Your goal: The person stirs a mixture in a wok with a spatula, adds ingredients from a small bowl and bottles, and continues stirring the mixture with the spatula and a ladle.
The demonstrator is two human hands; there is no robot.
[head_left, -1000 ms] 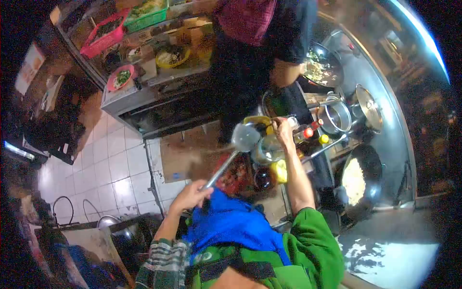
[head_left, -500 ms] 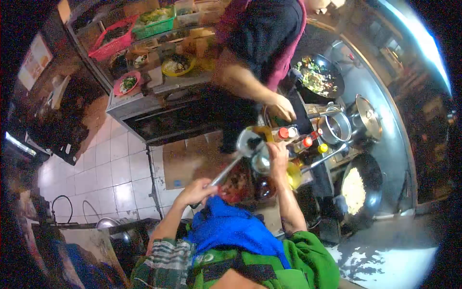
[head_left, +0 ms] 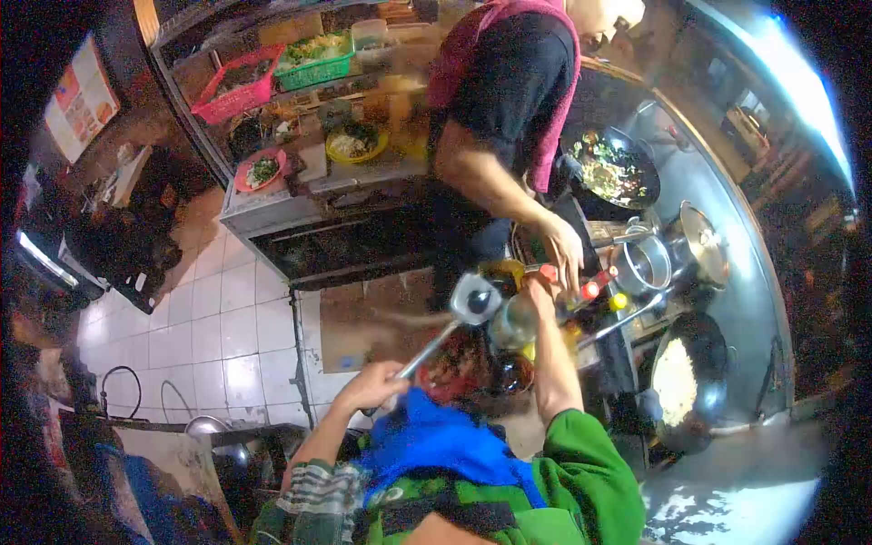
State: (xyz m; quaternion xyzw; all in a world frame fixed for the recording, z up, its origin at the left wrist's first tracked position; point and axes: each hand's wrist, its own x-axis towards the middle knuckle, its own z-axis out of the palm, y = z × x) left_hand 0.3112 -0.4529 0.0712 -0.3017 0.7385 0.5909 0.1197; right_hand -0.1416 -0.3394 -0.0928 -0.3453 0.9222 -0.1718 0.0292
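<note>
Here's the ladle, out in mid-scene, its bowl showing a dark patch, its handle slanting down to the near left, where the left hand has its fingers wrapped firmly around it. Just right of the bowl, a glassy container, and beside that the right hand, fingers bent among the seasonings; whether they grip anything, I can't tell. And there's a co-worker's hand coming in from the far side, right by the red-capped bottle! Over to the right, a metal pot, a far wok of chopped mixed food, a near wok with pale food. Far left, a pink basket sits beside a green basket.
</note>
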